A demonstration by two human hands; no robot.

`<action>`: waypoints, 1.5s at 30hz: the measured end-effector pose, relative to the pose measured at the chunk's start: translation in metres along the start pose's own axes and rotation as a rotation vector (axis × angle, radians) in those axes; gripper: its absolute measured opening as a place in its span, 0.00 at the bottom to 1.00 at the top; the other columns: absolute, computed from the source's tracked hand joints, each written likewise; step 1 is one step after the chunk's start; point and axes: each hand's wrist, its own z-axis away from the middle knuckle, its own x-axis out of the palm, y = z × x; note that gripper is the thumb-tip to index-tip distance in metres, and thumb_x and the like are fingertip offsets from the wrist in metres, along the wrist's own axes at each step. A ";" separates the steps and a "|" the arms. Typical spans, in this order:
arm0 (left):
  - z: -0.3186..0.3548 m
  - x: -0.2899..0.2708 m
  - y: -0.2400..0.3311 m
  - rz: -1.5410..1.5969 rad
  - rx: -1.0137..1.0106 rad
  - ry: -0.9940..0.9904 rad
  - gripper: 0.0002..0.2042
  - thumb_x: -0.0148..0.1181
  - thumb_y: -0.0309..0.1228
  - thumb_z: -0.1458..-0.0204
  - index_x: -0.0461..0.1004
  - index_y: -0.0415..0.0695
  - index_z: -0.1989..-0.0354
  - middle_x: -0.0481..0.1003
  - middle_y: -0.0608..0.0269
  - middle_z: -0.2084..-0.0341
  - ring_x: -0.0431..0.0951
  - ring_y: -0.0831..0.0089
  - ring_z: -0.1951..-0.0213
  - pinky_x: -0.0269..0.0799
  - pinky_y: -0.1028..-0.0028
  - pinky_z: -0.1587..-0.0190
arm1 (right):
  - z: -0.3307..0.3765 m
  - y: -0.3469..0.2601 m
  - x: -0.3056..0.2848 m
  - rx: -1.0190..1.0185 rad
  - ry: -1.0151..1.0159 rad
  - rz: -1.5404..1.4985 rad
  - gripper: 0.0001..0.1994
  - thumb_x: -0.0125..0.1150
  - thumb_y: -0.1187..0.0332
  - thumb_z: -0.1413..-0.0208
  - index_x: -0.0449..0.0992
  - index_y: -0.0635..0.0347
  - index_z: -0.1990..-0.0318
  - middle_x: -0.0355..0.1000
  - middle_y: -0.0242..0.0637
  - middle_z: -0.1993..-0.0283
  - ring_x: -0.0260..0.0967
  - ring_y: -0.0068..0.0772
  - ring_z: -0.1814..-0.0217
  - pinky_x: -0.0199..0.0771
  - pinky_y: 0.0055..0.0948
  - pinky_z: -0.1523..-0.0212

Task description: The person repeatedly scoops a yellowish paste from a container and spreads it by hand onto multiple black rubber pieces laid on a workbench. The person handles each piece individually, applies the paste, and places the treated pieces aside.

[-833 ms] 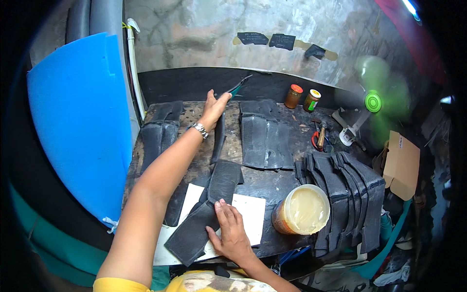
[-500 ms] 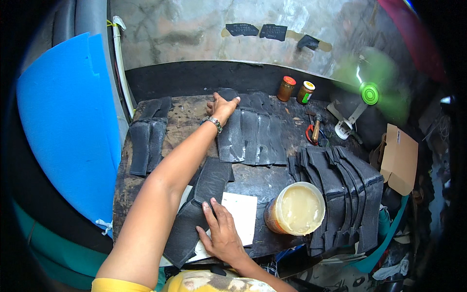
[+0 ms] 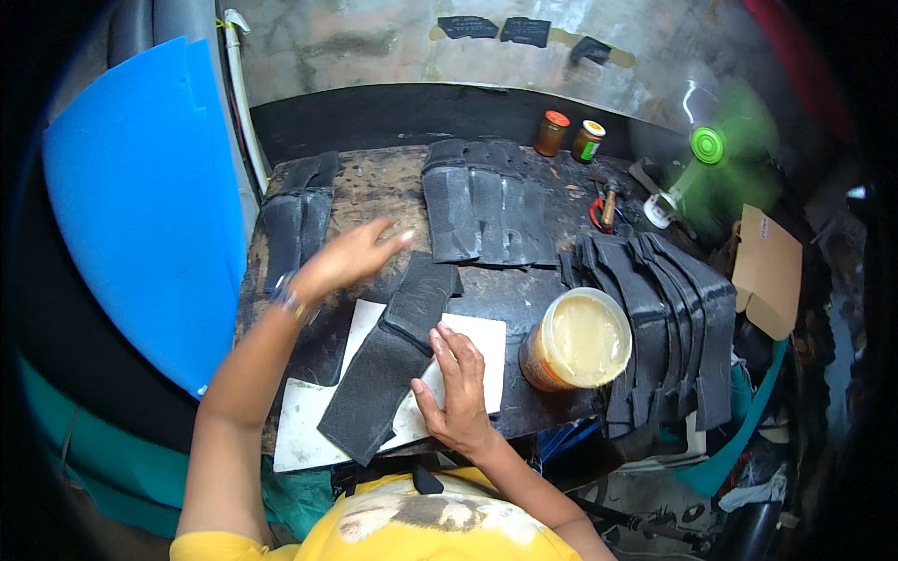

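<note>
The right hand [image 3: 460, 388] lies flat, fingers spread, pressing the near right edge of a long dark rubber piece [image 3: 393, 360] that runs diagonally across a white sheet [image 3: 477, 338] at the near edge of the worktable [image 3: 383, 192]. The left hand [image 3: 351, 257] hovers open above the table just left of the piece's far end, holding nothing. The piece looks thin, limp and light, with a matte, grippy face; it would likely sag if lifted by one end, so a hold near the middle, or one at each end, seems safest. Counted: one piece under the hand; one stack of dark pieces at the far left [image 3: 297, 210], one overlapping row at the far middle [image 3: 486, 201] and one fanned pile at the right [image 3: 669, 318], though I cannot tell how many pieces each holds. There is one open tub of pale yellowish paste [image 3: 577, 338], two small jars [image 3: 569, 136] at the far edge, and one green fan [image 3: 708, 150] at the far right.
</note>
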 end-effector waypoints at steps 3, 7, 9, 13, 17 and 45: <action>0.080 0.013 0.005 0.098 -0.119 -0.149 0.40 0.54 0.56 0.43 0.55 0.37 0.31 0.77 0.45 0.62 0.79 0.63 0.63 0.73 0.66 0.55 | -0.005 -0.019 -0.044 -0.035 0.037 0.163 0.33 0.62 0.62 0.46 0.61 0.63 0.33 0.54 0.53 0.30 0.52 0.57 0.31 0.48 0.52 0.33; 0.121 0.051 0.009 0.454 0.030 -0.024 0.36 0.63 0.35 0.45 0.53 0.39 0.30 0.72 0.59 0.68 0.74 0.74 0.69 0.72 0.73 0.63 | -0.028 -0.004 -0.119 0.159 0.053 0.716 0.18 0.49 0.58 0.37 0.79 0.57 0.49 0.53 0.52 0.29 0.43 0.58 0.26 0.38 0.54 0.30; 0.123 0.057 0.004 0.629 0.020 -0.044 0.33 0.63 0.28 0.45 0.56 0.41 0.31 0.70 0.64 0.64 0.72 0.79 0.65 0.71 0.77 0.60 | -0.040 0.018 -0.141 0.305 0.122 0.667 0.26 0.39 0.49 0.32 0.83 0.58 0.57 0.53 0.51 0.29 0.42 0.53 0.25 0.36 0.55 0.29; 0.131 0.036 -0.008 0.939 0.067 -0.185 0.29 0.61 0.22 0.46 0.63 0.42 0.33 0.68 0.71 0.57 0.69 0.84 0.58 0.69 0.81 0.53 | -0.051 0.042 -0.159 0.490 -0.067 0.717 0.31 0.36 0.45 0.32 0.82 0.63 0.60 0.58 0.53 0.33 0.43 0.50 0.25 0.32 0.52 0.28; 0.144 0.008 -0.008 1.145 0.174 -0.334 0.30 0.62 0.23 0.48 0.64 0.40 0.34 0.71 0.63 0.46 0.72 0.78 0.49 0.65 0.76 0.42 | -0.047 0.027 -0.176 0.473 0.059 0.571 0.30 0.38 0.47 0.32 0.80 0.64 0.65 0.61 0.50 0.37 0.49 0.47 0.28 0.35 0.47 0.28; 0.105 0.025 -0.030 0.279 0.191 -0.389 0.29 0.63 0.48 0.48 0.75 0.34 0.47 0.78 0.42 0.55 0.79 0.55 0.52 0.72 0.64 0.49 | 0.007 0.052 -0.021 0.276 -0.271 0.446 0.32 0.59 0.65 0.50 0.63 0.72 0.37 0.35 0.65 0.26 0.27 0.69 0.23 0.36 0.56 0.27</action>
